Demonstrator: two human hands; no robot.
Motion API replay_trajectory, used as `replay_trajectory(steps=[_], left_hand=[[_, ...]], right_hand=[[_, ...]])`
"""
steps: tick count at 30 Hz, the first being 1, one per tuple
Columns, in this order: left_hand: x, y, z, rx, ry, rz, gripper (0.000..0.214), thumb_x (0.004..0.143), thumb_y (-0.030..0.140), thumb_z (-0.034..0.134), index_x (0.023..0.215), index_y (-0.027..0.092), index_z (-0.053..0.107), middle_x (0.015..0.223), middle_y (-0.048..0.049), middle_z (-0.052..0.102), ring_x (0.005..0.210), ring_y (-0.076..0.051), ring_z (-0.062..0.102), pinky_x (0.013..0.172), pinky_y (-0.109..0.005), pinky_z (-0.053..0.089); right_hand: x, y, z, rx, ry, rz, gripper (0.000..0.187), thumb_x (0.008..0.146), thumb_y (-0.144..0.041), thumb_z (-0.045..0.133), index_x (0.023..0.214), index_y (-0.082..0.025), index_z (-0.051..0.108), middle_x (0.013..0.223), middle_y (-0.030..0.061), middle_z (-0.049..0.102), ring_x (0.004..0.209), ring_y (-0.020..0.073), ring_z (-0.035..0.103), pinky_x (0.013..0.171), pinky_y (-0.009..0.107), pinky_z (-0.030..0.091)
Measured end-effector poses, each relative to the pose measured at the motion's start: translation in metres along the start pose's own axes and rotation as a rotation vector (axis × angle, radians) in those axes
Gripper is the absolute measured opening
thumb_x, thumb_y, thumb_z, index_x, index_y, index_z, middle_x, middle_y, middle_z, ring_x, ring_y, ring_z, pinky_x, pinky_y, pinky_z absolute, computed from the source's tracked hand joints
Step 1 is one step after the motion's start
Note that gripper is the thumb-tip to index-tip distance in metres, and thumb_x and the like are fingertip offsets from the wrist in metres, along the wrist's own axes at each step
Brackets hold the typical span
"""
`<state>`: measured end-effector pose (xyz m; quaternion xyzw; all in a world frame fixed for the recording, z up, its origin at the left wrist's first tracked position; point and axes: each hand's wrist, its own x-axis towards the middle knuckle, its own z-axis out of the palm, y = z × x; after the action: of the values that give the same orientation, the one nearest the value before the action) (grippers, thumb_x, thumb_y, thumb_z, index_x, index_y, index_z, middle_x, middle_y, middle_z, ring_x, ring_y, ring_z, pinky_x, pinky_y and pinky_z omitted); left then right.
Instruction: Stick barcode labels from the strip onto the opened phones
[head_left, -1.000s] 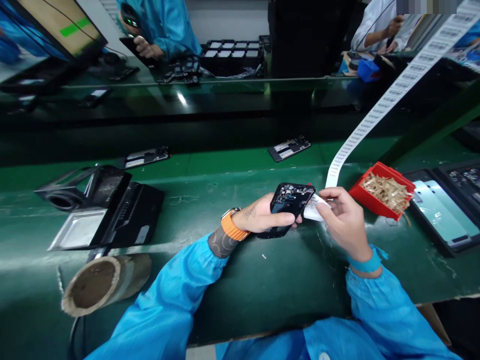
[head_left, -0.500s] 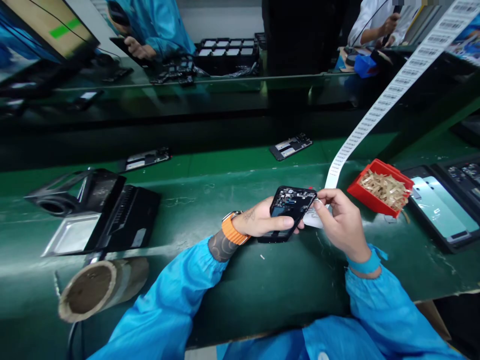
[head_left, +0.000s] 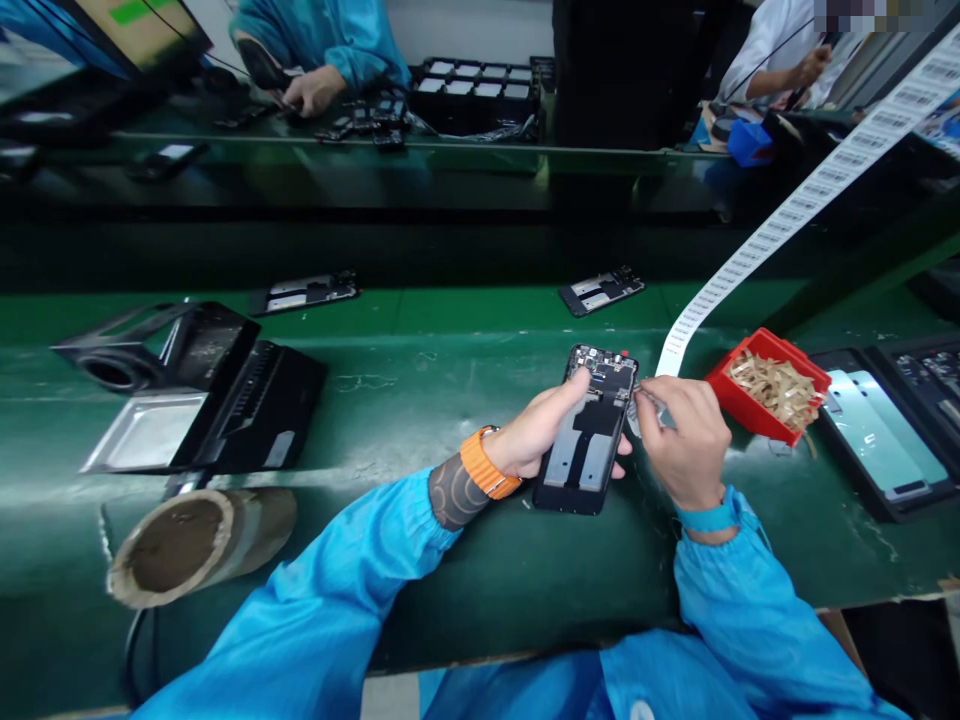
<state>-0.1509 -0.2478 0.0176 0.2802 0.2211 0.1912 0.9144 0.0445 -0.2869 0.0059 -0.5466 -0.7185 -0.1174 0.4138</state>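
Note:
My left hand (head_left: 544, 425) is wrapped round an opened phone (head_left: 581, 450), its thumb on the upper left edge. The phone's circuit parts face up at its top, with a grey panel and a black strip below. At the phone's upper right edge, my right hand (head_left: 682, 430) is pinched closed. Something small and pale shows under its fingertips, too hidden to make out. Just behind those fingers ends a long strip of barcode labels (head_left: 765, 235), which slopes down from the upper right.
Two more opened phones (head_left: 602, 290) (head_left: 309, 291) lie at the back of the green bench. A red bin (head_left: 757, 410) of tan scraps and a tray with a pale green panel (head_left: 885, 430) are right. Left are a black device (head_left: 247, 410) and a cardboard roll (head_left: 255, 540). Co-workers' hands show beyond.
The phone has turned flatter towards me, and more of its inside shows. My left thumb has moved up to its upper left. My right hand stays pinched at its edge. The view has shifted slightly.

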Motion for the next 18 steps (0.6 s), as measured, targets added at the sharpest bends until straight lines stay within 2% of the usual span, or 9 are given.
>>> replay_trajectory(steps=[8, 14, 18], left_hand=[[0.0012, 0.0042, 0.0061, 0.031, 0.076, 0.002, 0.087, 0.083, 0.089, 0.041, 0.117, 0.013, 0.067, 0.088, -0.0123, 0.075, 0.072, -0.024, 0.074, 0.072, -0.038, 0.06], [0.0009, 0.0014, 0.0074, 0.308, 0.201, 0.088, 0.102, 0.063, 0.099, 0.049, 0.113, 0.013, 0.069, 0.088, -0.0123, 0.074, 0.065, -0.022, 0.071, 0.061, -0.032, 0.057], [-0.001, 0.0011, 0.0083, 0.453, 0.223, 0.099, 0.099, 0.069, 0.098, 0.043, 0.104, 0.01, 0.071, 0.09, -0.0147, 0.073, 0.065, -0.02, 0.069, 0.058, -0.029, 0.054]], right_hand=[[0.0041, -0.0004, 0.0014, 0.101, -0.012, 0.061, 0.009, 0.092, -0.015, 0.064, 0.089, -0.022, 0.068, 0.088, 0.0047, 0.075, 0.085, 0.0225, 0.068, 0.079, 0.038, 0.054], [0.0031, 0.001, -0.0007, 0.115, -0.086, 0.167, 0.004, 0.089, -0.02, 0.067, 0.092, -0.021, 0.066, 0.086, 0.0046, 0.072, 0.083, 0.0225, 0.067, 0.075, 0.037, 0.054], [0.0027, 0.003, -0.0007, 0.12, -0.119, 0.142, 0.005, 0.09, -0.018, 0.065, 0.088, -0.022, 0.065, 0.083, 0.0032, 0.071, 0.08, 0.0214, 0.065, 0.076, 0.036, 0.053]])
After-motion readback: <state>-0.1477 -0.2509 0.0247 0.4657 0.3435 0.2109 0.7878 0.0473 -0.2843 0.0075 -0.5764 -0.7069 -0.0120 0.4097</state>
